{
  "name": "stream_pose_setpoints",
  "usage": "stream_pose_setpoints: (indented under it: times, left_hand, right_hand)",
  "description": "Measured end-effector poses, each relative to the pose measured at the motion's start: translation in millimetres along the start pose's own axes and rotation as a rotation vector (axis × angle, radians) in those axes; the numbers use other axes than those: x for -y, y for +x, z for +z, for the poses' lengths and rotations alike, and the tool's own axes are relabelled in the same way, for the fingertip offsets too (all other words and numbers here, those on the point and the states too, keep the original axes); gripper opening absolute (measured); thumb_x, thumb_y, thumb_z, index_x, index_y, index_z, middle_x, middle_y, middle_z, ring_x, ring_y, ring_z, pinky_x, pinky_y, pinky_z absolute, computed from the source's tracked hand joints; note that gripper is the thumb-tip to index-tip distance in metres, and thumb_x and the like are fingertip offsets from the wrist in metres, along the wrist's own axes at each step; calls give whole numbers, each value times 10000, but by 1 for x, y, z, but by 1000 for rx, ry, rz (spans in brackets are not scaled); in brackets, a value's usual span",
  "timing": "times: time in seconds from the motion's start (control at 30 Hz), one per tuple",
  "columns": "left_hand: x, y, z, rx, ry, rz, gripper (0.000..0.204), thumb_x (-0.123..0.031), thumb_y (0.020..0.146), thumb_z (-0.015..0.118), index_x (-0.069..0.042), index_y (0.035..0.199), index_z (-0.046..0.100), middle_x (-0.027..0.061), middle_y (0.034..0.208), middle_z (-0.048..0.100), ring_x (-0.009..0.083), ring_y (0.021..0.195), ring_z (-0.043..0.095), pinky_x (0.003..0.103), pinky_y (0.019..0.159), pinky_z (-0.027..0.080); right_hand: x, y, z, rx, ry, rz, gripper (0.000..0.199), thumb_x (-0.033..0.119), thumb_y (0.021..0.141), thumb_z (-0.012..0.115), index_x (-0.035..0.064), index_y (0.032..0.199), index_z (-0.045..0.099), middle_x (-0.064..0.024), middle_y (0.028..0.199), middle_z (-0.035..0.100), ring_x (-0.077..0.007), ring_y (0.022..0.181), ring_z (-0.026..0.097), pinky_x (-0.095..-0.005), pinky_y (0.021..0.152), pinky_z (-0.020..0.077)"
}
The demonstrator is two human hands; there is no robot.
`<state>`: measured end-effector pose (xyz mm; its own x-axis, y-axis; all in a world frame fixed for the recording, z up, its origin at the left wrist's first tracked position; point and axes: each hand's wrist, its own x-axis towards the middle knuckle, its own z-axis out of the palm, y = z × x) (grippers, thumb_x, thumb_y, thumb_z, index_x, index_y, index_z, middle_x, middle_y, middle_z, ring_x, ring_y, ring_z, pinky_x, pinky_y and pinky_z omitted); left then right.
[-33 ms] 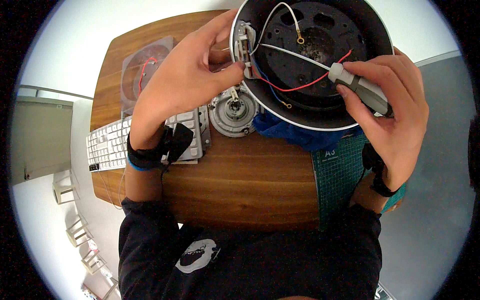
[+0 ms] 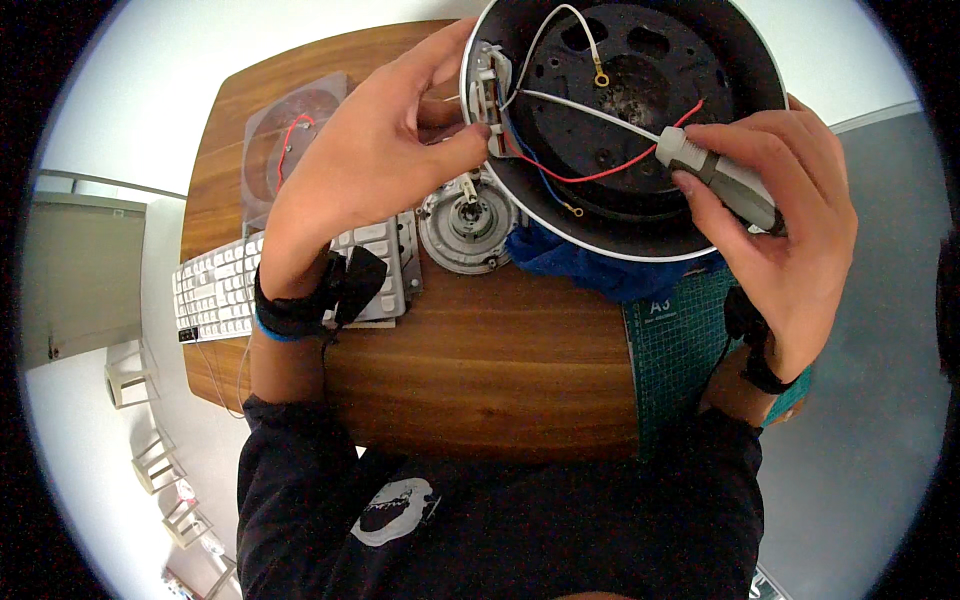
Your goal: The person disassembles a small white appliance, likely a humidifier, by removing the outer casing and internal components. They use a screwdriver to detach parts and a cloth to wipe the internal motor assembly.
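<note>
A round white-rimmed appliance housing (image 2: 640, 225), black inside, is tilted with its opening toward me at the top of the view. My left hand (image 2: 375, 140) grips its left rim, the thumb pressed on a pale plastic part with metal contacts (image 2: 487, 95) on the inner wall. In my right hand (image 2: 790, 190) is a screwdriver (image 2: 720, 178) with a grey and white handle. Its shaft crosses the housing's inside to the left, the tip beside the plastic part. A white wire (image 2: 540, 35), a red wire (image 2: 600, 178) and a blue wire (image 2: 545, 178) hang loose inside.
Under the housing are a blue cloth (image 2: 590, 265) and a green cutting mat (image 2: 665, 350). A round metal disc part (image 2: 470, 228) lies to their left on the wooden table (image 2: 480, 370). Farther left are a white keyboard (image 2: 215, 285) and a clear plastic tray (image 2: 265, 130) with a red wire.
</note>
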<state>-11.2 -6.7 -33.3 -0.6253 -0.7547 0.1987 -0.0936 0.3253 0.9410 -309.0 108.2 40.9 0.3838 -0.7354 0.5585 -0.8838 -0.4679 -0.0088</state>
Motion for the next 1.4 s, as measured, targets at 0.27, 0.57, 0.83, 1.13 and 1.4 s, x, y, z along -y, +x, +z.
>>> stream_pose_setpoints:
  times: [0.27, 0.57, 0.83, 1.13, 1.4]
  left_hand:
    - [-44, 9, -10, 118, -17, -232, 911, 98, 1018, 641, -123, 1796, 224, 192, 1511, 674, 178, 1016, 785, 324, 745, 690]
    - [-44, 5, 0, 121, 125, -121, 953, 90, 1031, 635, -117, 1819, 139, 191, 1434, 705, 177, 1016, 763, 314, 855, 691]
    - [-44, 8, -6, 134, -2, -202, 937, 24, 1062, 693, -103, 1814, 147, 184, 1487, 675, 216, 1234, 715, 371, 1061, 646]
    - [-8, 8, -9, 131, 85, 9, 969, -11, 1038, 755, -70, 1800, 158, 212, 1615, 578, 298, 1438, 620, 470, 1217, 569]
    - [-50, 15, 5, 116, 58, -129, 1109, -58, 921, 897, -32, 1775, 190, 254, 1635, 549, 349, 1499, 577, 522, 1278, 501]
  right_hand:
    - [3, 2, -3, 6, -73, -85, 364, 85, 730, 926, 96, 1086, 855, -49, 1057, 754, -289, 1045, 714, -549, 1164, 498]
    - [6, 3, -6, 6, -105, -118, 336, 107, 767, 888, 127, 1102, 872, -39, 1090, 769, -285, 1063, 710, -525, 1109, 521]
    - [10, 0, -5, -47, -96, -119, 331, 72, 769, 864, 135, 1094, 876, -50, 1108, 770, -286, 1066, 709, -426, 960, 557]
    - [12, 3, 2, -76, -2, -131, 317, 12, 774, 847, 102, 1078, 864, -65, 1111, 758, -266, 1017, 722, -373, 890, 567]
    - [-8, -6, 9, 13, 210, 84, 335, -36, 845, 838, 46, 1169, 821, -96, 1153, 730, -259, 1059, 751, -355, 900, 601]
